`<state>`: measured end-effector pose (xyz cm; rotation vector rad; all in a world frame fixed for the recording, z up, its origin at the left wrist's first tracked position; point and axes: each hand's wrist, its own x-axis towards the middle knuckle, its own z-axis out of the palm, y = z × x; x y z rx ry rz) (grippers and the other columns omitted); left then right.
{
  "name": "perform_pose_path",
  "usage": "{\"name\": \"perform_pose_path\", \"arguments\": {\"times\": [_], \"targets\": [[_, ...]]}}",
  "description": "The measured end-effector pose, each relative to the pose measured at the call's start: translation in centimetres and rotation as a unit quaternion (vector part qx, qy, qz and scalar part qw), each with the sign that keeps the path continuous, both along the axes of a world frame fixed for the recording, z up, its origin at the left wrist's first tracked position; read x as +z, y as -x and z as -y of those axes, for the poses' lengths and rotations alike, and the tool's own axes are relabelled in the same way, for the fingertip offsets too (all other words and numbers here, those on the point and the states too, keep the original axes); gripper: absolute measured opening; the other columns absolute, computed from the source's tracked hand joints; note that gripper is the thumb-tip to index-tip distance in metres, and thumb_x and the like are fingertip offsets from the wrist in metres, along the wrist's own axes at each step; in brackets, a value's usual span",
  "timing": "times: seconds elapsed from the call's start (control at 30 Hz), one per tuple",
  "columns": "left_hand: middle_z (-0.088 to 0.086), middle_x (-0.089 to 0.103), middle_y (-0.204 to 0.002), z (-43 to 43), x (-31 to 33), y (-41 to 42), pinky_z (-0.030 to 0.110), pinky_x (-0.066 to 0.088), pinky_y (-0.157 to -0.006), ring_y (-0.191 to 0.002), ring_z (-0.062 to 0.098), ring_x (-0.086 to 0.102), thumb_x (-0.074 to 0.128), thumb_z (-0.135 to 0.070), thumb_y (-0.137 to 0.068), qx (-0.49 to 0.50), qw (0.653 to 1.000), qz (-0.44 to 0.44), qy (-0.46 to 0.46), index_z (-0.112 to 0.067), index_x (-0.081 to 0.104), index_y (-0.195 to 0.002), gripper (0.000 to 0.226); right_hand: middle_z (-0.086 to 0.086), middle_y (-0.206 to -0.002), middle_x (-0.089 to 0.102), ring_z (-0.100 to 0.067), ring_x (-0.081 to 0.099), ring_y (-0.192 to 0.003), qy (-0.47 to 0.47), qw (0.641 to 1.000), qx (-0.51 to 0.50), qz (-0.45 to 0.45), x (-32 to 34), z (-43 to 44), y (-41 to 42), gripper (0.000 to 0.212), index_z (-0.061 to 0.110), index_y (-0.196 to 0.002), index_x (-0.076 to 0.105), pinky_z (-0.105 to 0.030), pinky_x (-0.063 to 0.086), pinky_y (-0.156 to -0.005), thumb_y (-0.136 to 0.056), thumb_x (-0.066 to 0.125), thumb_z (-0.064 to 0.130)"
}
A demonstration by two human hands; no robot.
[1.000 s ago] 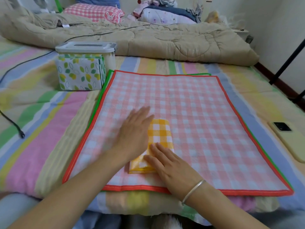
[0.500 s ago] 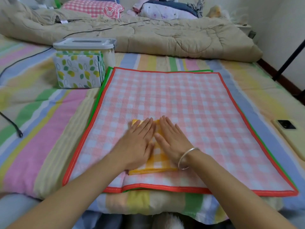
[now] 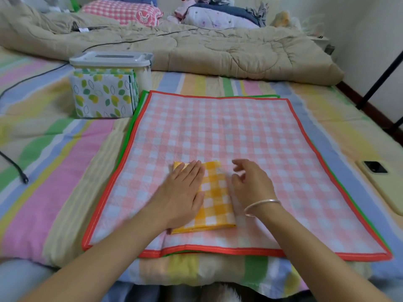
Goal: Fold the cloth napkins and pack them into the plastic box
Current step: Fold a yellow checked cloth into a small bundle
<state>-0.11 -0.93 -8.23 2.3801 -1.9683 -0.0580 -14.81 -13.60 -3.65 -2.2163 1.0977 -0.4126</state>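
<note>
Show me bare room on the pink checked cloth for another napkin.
Bare: the far half of the pink checked cloth, between the yellow napkin and the far red hem; also the strip from the right hand to the right hem. Crowded: near-centre, where the left hand presses the napkin.

Folded yellow napkin (image 3: pixel 214 199) lies flat on spread pink napkin (image 3: pixel 218 127).

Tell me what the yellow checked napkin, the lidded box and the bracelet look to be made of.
Yellow checked napkin: woven cloth, matte, likely cotton; it holds soft folded layers. Lidded box: translucent plastic walls, with leaf-print fabric showing through, under a smooth grey lid. Bracelet: metal, probably silver, judging by its bright sheen.
</note>
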Motion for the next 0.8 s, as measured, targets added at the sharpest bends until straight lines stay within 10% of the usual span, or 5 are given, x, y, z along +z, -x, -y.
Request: {"name": "perform_pose_path", "arguments": {"times": [0.13, 0.43, 0.57, 0.8], "targets": [[0.006, -0.01, -0.166, 0.0, -0.1, 0.0, 0.038, -0.011, -0.124, -0.152, 0.017, -0.015, -0.014, -0.05, -0.087, 0.004, 1.0, 0.0, -0.002, -0.011, -0.007, -0.157, 0.081, 0.001, -0.082, 0.07, -0.016, 0.064, -0.066, -0.108, 0.989, 0.01, -0.098, 0.0, -1.4, 1.7, 0.033, 0.022, -0.116, 0.059, -0.034, 0.055, -0.076, -0.095, 0.05, 0.045], [0.0, -0.01, -0.167, 0.2, 0.5, -0.4, 0.033, -0.01, -0.124, -0.152, 0.01, -0.014, -0.005, -0.057, -0.088, 0.048, 0.997, -0.064, 0.005, -0.015, -0.004, -0.159, 0.083, 0.009, -0.094, 0.069, -0.012, 0.061, -0.079, -0.058, 0.993, 0.105, -0.006, 0.1, -4.9, 2.4, 0.067, 0.031, -0.149, 0.033, -0.026, 0.048, -0.073, -0.088, 0.058, 0.02], [0.005, 0.029, -0.162, 0.7, 3.3, -2.0, 0.032, 0.021, -0.12, -0.148, 0.02, 0.028, 0.047, -0.029, -0.102, 0.13, 0.96, -0.193, 0.157, -0.013, 0.021, -0.158, 0.064, 0.007, -0.101, 0.069, -0.018, 0.062, -0.083, -0.023, 0.993, 0.113, 0.015, 0.8, -3.4, 1.6, 0.068, 0.038, -0.143, 0.04, -0.031, 0.05, -0.079, -0.085, 0.052, 0.006], [0.006, 0.073, -0.112, -1.8, 5.3, -9.0, 0.031, 0.051, -0.09, -0.107, 0.024, 0.067, 0.059, -0.016, -0.098, 0.292, 0.896, -0.248, 0.224, -0.016, 0.062, -0.135, 0.037, 0.001, -0.125, 0.063, -0.022, 0.061, -0.105, 0.046, 0.99, 0.136, -0.011, 3.7, -0.6, -4.7, 0.063, 0.036, -0.146, 0.04, -0.031, 0.048, -0.091, -0.091, 0.048, 0.005]]}}
